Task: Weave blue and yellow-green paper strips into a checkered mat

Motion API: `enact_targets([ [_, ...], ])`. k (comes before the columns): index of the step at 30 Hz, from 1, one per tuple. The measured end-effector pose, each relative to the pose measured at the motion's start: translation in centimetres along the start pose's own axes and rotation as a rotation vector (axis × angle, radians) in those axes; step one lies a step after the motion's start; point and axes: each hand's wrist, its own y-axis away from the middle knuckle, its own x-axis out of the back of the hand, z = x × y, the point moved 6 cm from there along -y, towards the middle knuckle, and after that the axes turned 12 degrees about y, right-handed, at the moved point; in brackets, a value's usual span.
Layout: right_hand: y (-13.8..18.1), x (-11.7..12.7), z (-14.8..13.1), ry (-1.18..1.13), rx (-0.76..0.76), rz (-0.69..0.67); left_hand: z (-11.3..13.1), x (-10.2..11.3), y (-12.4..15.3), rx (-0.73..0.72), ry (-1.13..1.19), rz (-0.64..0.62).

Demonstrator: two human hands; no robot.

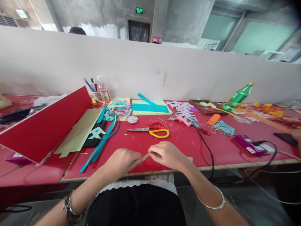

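Note:
Both hands meet over the near edge of the red table (211,147). My left hand (122,160) pinches one end of a thin pale green paper strip (146,155). My right hand (166,154) is closed on the other end of the same strip, fingers curled over it. Most of the strip is hidden under the fingers. Just beyond the hands lie scissors (150,130) with one red and one yellow handle, blades pointing left.
A red board (44,125) and tan card (80,131) lean at left, with blue paper strips (103,141). Blue and green sheets (150,107), a pink glue gun (181,118) with black cable, a green bottle (237,97), a purple device (246,144) and paper scraps fill the table.

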Motion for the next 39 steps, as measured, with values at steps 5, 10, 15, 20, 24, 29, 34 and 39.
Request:
enact_targets([
  [5,-0.6,-0.8,-1.0,0.000,-0.038,0.016,-0.9,-0.4,0.1,0.077,0.120,0.042],
  [10,-1.1,-0.1,-1.3,-0.136,-0.004,0.080,-1.5,-0.2,0.4,0.103,0.192,0.052],
  [15,-1.3,-0.4,-1.8,-0.131,0.019,0.088,-1.6,-0.3,0.3,0.122,0.226,0.065],
  [20,-1.1,-1.4,-1.4,-0.136,-0.101,0.084,-1.4,-0.5,0.2,0.114,0.372,0.055],
  [24,-0.7,-1.2,-0.5,-0.127,-0.133,0.105,-1.6,-0.2,0.2,0.105,0.453,0.058],
  [29,0.7,-0.5,1.9,-0.110,-0.186,0.100,-2.7,0.5,0.7,0.167,0.496,0.020],
  [34,2.5,-0.2,4.1,-0.068,-0.249,0.072,-4.1,1.7,1.9,0.166,0.416,0.048],
  [39,5.1,-0.5,7.9,0.016,-0.380,0.053,-6.1,2.9,3.4,0.256,0.358,0.041],
])
